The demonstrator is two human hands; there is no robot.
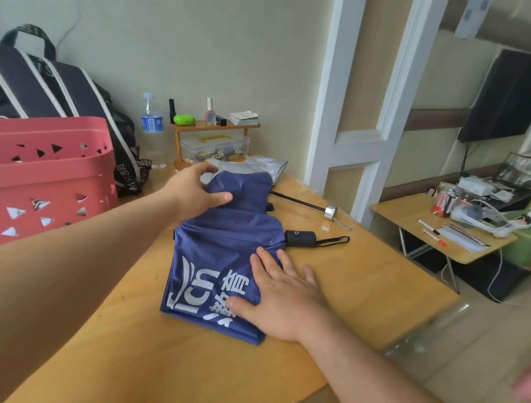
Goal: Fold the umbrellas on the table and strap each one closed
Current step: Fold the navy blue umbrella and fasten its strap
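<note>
Navy-blue fabric of a partly folded umbrella (221,255) lies flattened across the middle of a wooden bench (362,293), its white lettering facing up. The right hand (284,302) rests flat on the near right corner of the cloth, fingers (265,265) straight and spread, the thumb lying over the print and the outer fingers reaching past the fabric's edge onto the wood. The left hand (194,192) is at the far end of the cloth, fingers curled over the bunched fabric with the thumb pressed on top. The umbrella's black handle (301,238) with its wrist loop sticks out to the right, between the two hands and touched by neither. Just beyond it lies a second umbrella (260,168) with silver-grey cloth, its thin black shaft ending in a silver handle (330,213) at the right. A pink basket (34,181) stands at the left, with a dark bag (43,85) behind it. A water bottle (152,117) and a small wooden shelf (212,129) stand against the far wall.
</note>
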